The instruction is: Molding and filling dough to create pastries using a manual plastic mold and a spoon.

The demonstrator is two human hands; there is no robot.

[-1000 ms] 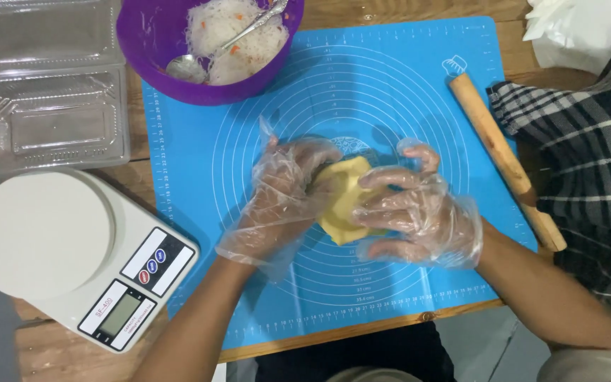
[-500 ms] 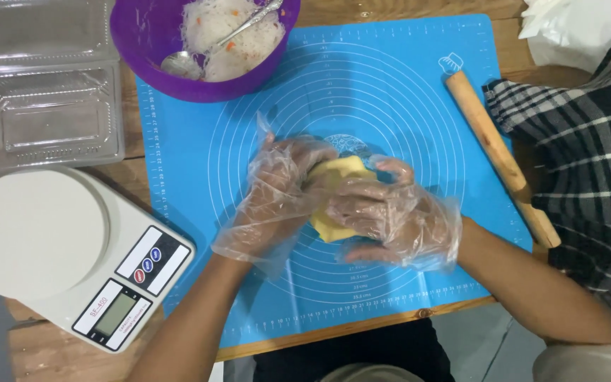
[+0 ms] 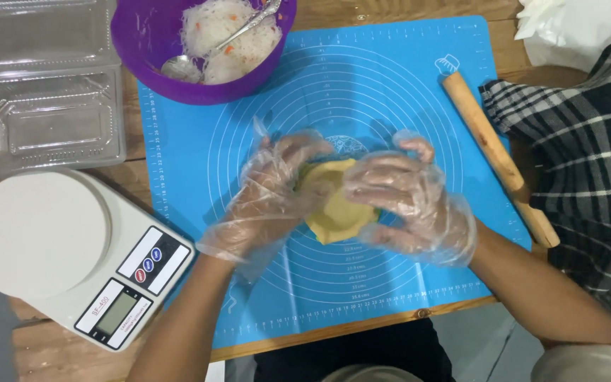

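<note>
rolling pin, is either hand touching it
No, the rolling pin lies apart on the blue mat's right edge while the left hand and right hand hold the yellow dough.

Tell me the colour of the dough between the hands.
Pale yellow dough, seen in the head view.

Dough piece point(image 3: 334, 212) sits mid-mat between both gloved hands, left hand point(image 3: 266, 198) and right hand point(image 3: 408, 201). Bowl point(image 3: 143, 42) lies behind, kitchen scale point(image 3: 72, 255) left, rolling pin point(image 3: 498, 157) right on the baking mat point(image 3: 390, 78).
</note>
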